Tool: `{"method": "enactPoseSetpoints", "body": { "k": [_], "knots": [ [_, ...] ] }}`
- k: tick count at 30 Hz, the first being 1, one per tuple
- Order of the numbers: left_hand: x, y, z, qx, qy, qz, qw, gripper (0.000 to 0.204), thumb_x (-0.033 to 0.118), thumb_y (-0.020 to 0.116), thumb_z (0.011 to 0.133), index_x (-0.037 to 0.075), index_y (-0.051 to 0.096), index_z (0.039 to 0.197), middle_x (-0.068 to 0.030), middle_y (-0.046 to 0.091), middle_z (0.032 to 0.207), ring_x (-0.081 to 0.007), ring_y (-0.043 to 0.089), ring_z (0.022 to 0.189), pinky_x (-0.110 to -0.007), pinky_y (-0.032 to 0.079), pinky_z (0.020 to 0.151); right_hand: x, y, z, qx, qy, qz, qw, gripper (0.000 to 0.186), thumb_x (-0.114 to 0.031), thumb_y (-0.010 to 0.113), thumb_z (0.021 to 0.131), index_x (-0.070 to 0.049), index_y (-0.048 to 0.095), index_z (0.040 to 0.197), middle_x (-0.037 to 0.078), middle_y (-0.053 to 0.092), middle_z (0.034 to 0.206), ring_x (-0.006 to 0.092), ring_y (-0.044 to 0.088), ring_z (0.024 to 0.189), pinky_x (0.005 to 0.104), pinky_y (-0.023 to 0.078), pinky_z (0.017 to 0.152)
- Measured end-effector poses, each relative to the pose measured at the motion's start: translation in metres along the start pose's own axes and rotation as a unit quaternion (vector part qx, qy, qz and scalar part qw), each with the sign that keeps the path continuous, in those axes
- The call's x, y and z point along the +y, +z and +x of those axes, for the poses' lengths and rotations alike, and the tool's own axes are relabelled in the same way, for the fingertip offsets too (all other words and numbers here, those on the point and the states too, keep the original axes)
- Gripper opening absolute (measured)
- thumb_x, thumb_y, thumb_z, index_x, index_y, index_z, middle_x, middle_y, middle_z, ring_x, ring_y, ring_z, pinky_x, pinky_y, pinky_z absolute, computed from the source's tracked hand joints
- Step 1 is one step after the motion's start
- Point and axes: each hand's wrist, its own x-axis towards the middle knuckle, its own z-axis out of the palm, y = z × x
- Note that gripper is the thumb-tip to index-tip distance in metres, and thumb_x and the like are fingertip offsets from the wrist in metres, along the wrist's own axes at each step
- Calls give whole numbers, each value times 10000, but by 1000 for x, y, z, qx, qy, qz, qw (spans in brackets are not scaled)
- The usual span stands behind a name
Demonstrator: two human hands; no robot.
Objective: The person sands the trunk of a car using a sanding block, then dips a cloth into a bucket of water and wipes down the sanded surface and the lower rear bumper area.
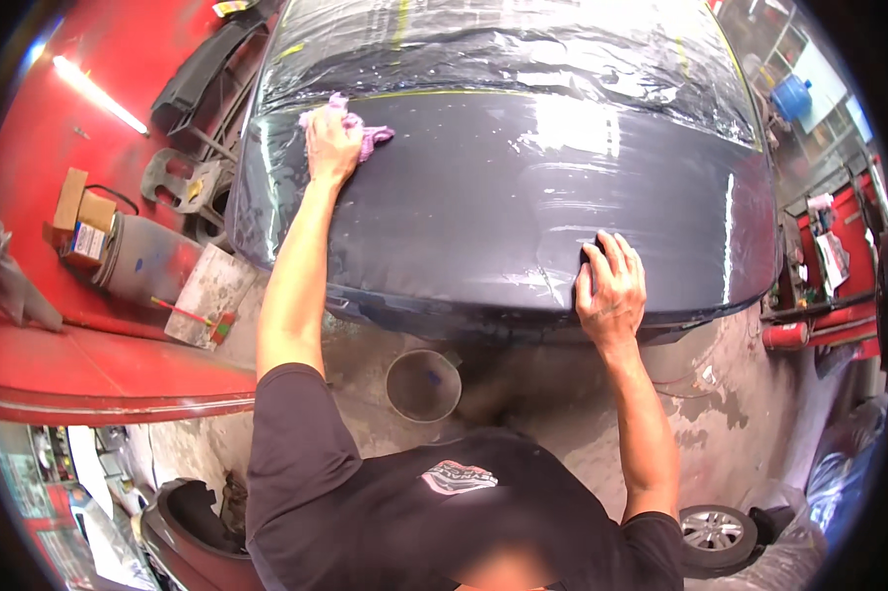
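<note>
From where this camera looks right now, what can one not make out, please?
All in the head view:
Cloth: partly hidden by the left hand.
Car panel: the patch under the cloth is hidden by cloth and hand.
Right hand: its back hides the palm.
Plastic sheet: far end cut off by the top edge.
Bucket: contents too small and unclear.

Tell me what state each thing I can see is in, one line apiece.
Left hand: closed on the cloth
Pink cloth: bunched up, against the car panel
Right hand: fingers bent, resting on the panel
Car panel: shut, dark, with shiny streaks
Plastic sheet: wrinkled, spread over the car
Bucket: upright, uncovered
Wheel: lying flat
Cardboard box: flap up
</note>
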Motion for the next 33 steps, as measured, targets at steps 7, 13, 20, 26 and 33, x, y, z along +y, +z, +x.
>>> {"method": "enactPoseSetpoints", "body": {
  "k": [7,13,20,26,33],
  "knots": [
    [252,40,12,-53,222,-64,972,497,243,636,825,9,642,1264,-193,600,1356,-384,476,1341,-503,370,1147,3,-6,1,22,8,5,1000,254,-84,656,837,-18,707,1077,175,668,1246,389,595,1217,488,463,1066],
    [312,72,-12,-67,248,-181,949,574,343,552,931,68,562,1434,-244,430,1536,-429,411,1414,-569,321,1165,-2,-1,3,15,-6,27,1000,247,-86,637,861,-14,709,1086,170,681,1246,376,600,1223,474,459,1076],
    [137,11,-32,-96,111,-52,988,562,374,470,1017,91,501,1501,-230,394,1585,-389,338,1494,-624,248,1206,-2,-1,-3,-3,20,-7,1000,266,-64,624,882,-10,709,1128,150,674,1302,350,591,1269,455,438,1103],
    [-12,-19,-19,-34,-17,-5,999,514,335,483,993,97,573,1439,-200,468,1517,-377,417,1424,-597,304,1175,-4,1,-3,-11,1,-16,1000,266,-59,554,920,18,705,1125,157,676,1305,355,596,1273,450,432,1107],
    [-125,-6,11,11,-176,68,982,529,381,451,997,123,561,1446,-219,439,1536,-390,380,1454,-604,274,1189,-4,4,-2,-23,-10,-11,1000,281,-52,527,925,34,695,1133,176,668,1316,373,592,1273,457,426,1115]
  ]
}}
